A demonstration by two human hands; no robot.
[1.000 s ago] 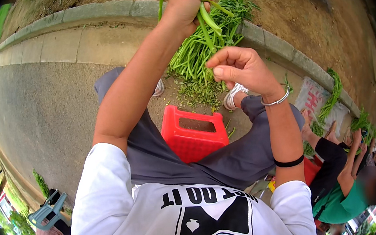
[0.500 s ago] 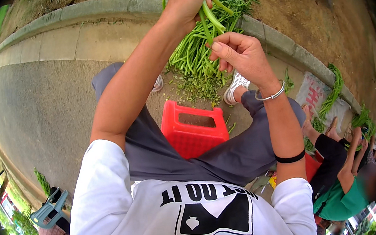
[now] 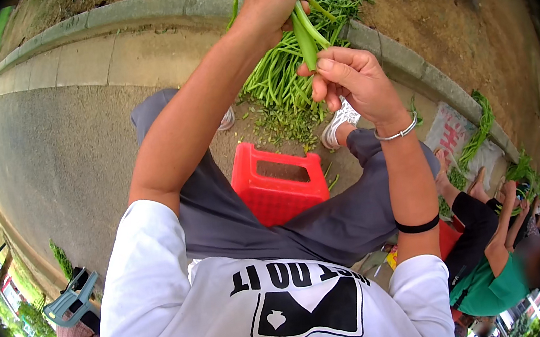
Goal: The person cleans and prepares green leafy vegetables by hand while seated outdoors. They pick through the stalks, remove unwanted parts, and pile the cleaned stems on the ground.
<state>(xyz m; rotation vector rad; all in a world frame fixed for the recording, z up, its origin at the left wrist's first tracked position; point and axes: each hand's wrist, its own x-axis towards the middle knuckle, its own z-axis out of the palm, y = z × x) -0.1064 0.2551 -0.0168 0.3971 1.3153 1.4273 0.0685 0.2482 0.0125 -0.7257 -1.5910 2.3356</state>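
Near the top of the head view my left hand (image 3: 271,5) is closed around a small bunch of long green vegetable stems (image 3: 314,32). A broad flat green leaf (image 3: 305,46) hangs down from this bunch. My right hand (image 3: 359,82), wearing a silver bangle, pinches the lower tip of the leaf between thumb and fingers. Below and behind both hands, a large pile of leafy green stems (image 3: 275,77) lies on the ground against the kerb, partly hidden by them.
A red plastic stool (image 3: 280,197) stands between my legs. Trimmed leaf scraps (image 3: 292,127) litter the ground by my white shoe (image 3: 341,123). On the right, a person in green (image 3: 497,289) sits near a pale sack (image 3: 451,133) and more greens (image 3: 479,133). A grey-blue chair (image 3: 71,304) is at left.
My right hand has moved slightly down and right, with its fingers still pinched. The leaf between my hands now shows its broad side. My left hand has barely moved.
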